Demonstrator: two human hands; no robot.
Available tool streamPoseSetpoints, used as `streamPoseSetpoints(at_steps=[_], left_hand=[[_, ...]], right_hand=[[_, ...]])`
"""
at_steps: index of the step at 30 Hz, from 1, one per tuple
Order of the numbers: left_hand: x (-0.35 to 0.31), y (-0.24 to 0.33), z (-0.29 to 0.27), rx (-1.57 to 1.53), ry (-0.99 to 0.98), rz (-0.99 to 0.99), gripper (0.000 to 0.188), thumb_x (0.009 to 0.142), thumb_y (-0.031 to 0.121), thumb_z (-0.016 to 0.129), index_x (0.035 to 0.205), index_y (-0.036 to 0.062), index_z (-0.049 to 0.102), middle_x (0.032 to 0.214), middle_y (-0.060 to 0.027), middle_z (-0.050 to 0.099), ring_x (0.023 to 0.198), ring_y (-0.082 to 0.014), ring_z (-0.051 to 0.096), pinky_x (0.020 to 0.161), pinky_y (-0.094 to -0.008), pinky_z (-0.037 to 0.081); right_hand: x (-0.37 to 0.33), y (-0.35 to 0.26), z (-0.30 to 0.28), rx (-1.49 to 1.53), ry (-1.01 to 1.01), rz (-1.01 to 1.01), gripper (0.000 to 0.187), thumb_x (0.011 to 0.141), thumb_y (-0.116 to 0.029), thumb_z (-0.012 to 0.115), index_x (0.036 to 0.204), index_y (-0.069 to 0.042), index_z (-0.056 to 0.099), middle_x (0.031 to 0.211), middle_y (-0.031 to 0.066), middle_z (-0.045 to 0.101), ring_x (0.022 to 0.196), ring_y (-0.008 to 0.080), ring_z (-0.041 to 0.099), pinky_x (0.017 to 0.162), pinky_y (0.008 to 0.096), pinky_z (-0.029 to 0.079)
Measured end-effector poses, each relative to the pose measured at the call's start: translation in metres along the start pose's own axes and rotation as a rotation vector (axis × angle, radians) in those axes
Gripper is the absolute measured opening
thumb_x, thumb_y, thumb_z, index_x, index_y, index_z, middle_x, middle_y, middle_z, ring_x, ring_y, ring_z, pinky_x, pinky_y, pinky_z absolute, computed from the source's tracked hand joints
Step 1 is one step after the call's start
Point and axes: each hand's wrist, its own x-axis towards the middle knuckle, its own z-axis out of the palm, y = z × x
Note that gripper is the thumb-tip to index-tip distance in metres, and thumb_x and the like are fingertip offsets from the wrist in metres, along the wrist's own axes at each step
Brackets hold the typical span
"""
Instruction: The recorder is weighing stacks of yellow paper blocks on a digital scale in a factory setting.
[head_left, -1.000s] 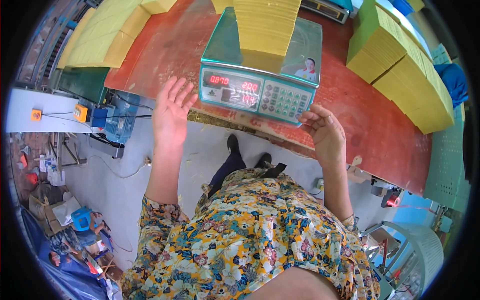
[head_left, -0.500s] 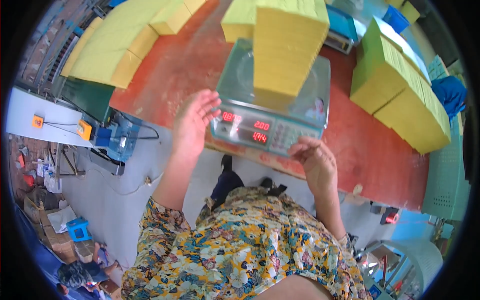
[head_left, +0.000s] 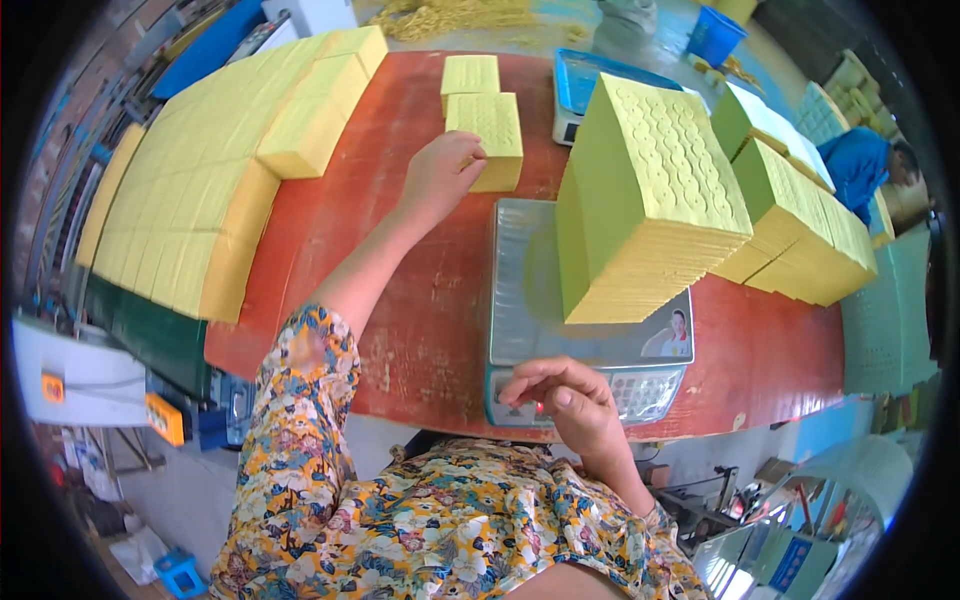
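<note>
A tall stack of yellow embossed paper sheets (head_left: 655,210) stands on the plate of a digital weighing scale (head_left: 525,300). My left hand (head_left: 443,175) reaches forward over the table, its fingers bent but apart and holding nothing that I can see. Its fingertips are at the near left side of a short stack of the same yellow sheets (head_left: 484,125); whether they touch it I cannot tell. My right hand (head_left: 572,405) hovers over the scale's keypad and display panel, empty, with thumb and fingers loosely curved and apart. It covers most of the display.
Rows of yellow stacks (head_left: 185,180) fill the left of the red table (head_left: 400,310). More stacks (head_left: 800,225) stand at the right, beside a person in blue (head_left: 855,170). A second scale with a blue plate (head_left: 610,80) sits behind, and a blue bucket (head_left: 716,35) beyond.
My left hand has moved from the scale's left edge forward to the short stack. My right hand stays by the scale's panel. The view has shifted, showing more of the table's far side.
</note>
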Motion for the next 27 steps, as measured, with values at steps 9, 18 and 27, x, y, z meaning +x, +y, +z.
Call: streamPoseSetpoints(at_steps=[9,18,27], left_hand=[[0.039,-0.054,0.03,0.201,-0.29,0.083,0.017,0.077,0.018,0.069,0.089,0.0066,0.064,0.097,-0.0087,0.064,0.098,-0.0283,0.06,0.083,-0.0407,0.049],[0.039,-0.052,0.023,0.202,-0.155,0.131,0.01,0.083,0.014,0.063,0.08,0.0043,0.063,0.084,-0.0119,0.063,0.085,-0.0298,0.062,0.076,-0.0423,0.049],[-0.052,0.065,-0.056,0.093,0.064,0.402,0.02,0.08,0.001,0.066,0.1,-0.0011,0.064,0.1,-0.0153,0.066,0.103,-0.0345,0.061,0.101,-0.0535,0.042]], right_hand=[[-0.002,0.018,0.016,0.063,0.294,-0.06,0.044,0.093,-0.031,0.058,0.121,0.003,0.06,0.107,0.0124,0.068,0.102,0.0216,0.063,0.096,0.0368,0.047],[0.004,0.018,0.032,0.023,0.332,-0.049,0.046,0.092,-0.034,0.063,0.116,0.005,0.061,0.104,0.0149,0.068,0.101,0.0266,0.065,0.09,0.0398,0.051],[0.058,0.02,0.028,0.394,0.273,-0.056,0.053,0.102,-0.034,0.044,0.14,0.001,0.039,0.132,0.0175,0.055,0.114,0.0307,0.06,0.093,0.0448,0.051]])
